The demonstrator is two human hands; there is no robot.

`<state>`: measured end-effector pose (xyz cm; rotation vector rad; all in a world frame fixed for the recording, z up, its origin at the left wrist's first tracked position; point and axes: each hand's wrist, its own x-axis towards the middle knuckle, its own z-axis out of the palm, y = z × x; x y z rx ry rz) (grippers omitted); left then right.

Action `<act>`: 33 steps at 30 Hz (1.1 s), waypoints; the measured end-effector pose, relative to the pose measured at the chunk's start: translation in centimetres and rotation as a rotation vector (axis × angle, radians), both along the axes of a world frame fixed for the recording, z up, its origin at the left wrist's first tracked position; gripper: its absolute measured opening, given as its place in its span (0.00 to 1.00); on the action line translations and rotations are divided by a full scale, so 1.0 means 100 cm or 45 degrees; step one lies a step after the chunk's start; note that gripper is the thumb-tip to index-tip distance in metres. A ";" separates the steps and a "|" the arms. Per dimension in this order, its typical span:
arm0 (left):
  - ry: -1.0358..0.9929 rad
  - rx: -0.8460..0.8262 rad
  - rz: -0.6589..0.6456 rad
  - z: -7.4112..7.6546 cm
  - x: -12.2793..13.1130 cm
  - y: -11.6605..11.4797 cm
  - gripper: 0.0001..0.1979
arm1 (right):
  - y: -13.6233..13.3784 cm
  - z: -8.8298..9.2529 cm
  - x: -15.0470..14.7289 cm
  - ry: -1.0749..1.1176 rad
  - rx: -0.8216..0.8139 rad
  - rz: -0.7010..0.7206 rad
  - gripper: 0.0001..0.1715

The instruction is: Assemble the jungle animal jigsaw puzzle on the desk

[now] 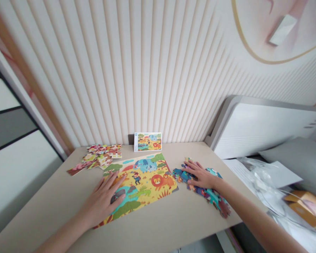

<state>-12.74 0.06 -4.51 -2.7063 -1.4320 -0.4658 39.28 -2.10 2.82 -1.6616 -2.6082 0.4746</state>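
Note:
An animal picture puzzle lies at a slant on the table, showing an elephant, lions and a crocodile. My left hand rests on its left side with fingers spread, holding nothing. On the right, my right hand lies with spread fingers over a pile of blue and dark puzzle pieces, covering part of it. A small card with the same animal picture stands upright against the wall behind the puzzle.
Another pile of red, green and cream pieces sits at the table's back left. The beige table meets a ribbed wall. To the right are a grey headboard, a pillow, papers and clear plastic wrapping.

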 end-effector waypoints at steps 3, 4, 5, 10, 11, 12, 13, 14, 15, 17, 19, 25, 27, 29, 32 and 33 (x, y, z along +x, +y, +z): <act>-0.009 0.004 -0.021 0.000 -0.001 0.000 0.33 | 0.002 -0.001 0.001 0.000 0.000 -0.010 0.44; -0.005 0.009 -0.024 0.000 -0.002 -0.001 0.33 | 0.002 -0.001 0.002 0.000 0.002 -0.014 0.44; 0.002 0.015 -0.023 0.000 -0.003 -0.001 0.33 | 0.002 -0.001 0.002 0.000 0.007 -0.020 0.44; 0.038 0.024 0.009 -0.001 -0.003 -0.010 0.33 | -0.001 0.005 -0.011 0.030 0.098 -0.053 0.40; 0.041 0.022 0.023 -0.001 -0.002 -0.012 0.34 | -0.002 0.007 -0.017 0.053 0.122 -0.036 0.40; 0.045 0.019 0.038 -0.002 -0.001 -0.014 0.34 | -0.003 0.008 -0.024 0.079 0.136 -0.009 0.40; 0.047 0.014 0.051 -0.002 0.000 -0.016 0.35 | -0.003 0.009 -0.031 0.104 0.137 0.026 0.40; 0.048 0.010 0.063 -0.002 0.001 -0.018 0.35 | -0.004 0.009 -0.038 0.123 0.125 0.064 0.39; 0.047 0.007 0.073 -0.002 0.002 -0.019 0.35 | -0.004 0.009 -0.043 0.137 0.111 0.099 0.39; 0.039 0.010 0.095 -0.002 0.004 -0.021 0.35 | -0.005 0.007 -0.050 0.152 0.104 0.149 0.36; 0.023 0.022 0.107 -0.002 0.005 -0.021 0.35 | -0.006 0.005 -0.050 0.167 0.128 0.192 0.32; 0.038 0.025 0.155 -0.005 0.010 -0.022 0.35 | -0.009 0.001 -0.034 0.264 0.211 0.319 0.28; 0.041 0.019 0.172 -0.006 0.013 -0.022 0.35 | -0.010 0.001 -0.030 0.282 0.240 0.362 0.27; 0.031 0.012 0.181 -0.005 0.016 -0.023 0.35 | -0.010 -0.001 -0.026 0.312 0.268 0.393 0.25; 0.023 0.001 0.194 -0.005 0.019 -0.023 0.35 | -0.008 -0.003 -0.023 0.383 0.306 0.431 0.21; 0.023 -0.002 0.199 -0.004 0.021 -0.023 0.36 | -0.007 -0.004 -0.022 0.402 0.317 0.441 0.20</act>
